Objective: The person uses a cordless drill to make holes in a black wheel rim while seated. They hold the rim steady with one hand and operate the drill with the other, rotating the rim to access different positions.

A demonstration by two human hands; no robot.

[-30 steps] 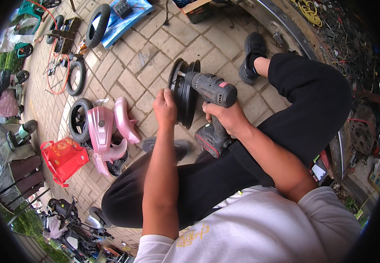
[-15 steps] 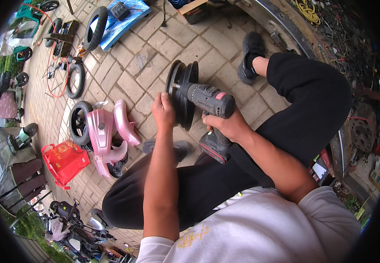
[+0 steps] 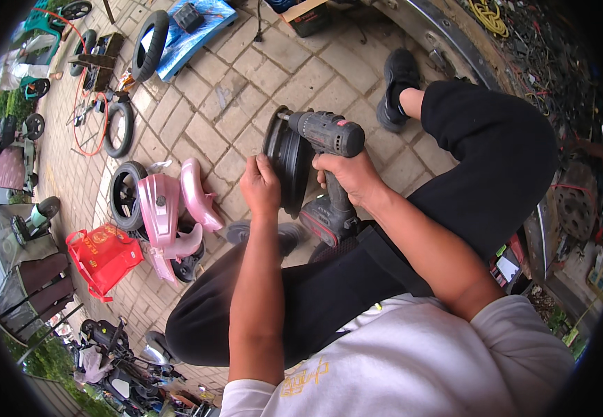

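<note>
**Wheel rim and drill, both in hand**

Your left hand [image 3: 261, 184] is gripping the edge of the black round metal wheel rim [image 3: 289, 156], which is standing upright on the grey paving bricks [image 3: 228, 97] before your knees. Your right hand [image 3: 349, 175] is wrapping closed around the handle of the dark grey cordless drill [image 3: 328, 132], its nose touching the rim's centre. A pink plastic scooter body [image 3: 173, 208] is lying nearby, left.

Outdoor repair yard: tyres [image 3: 150, 43], scooters [image 3: 169, 215].
</note>
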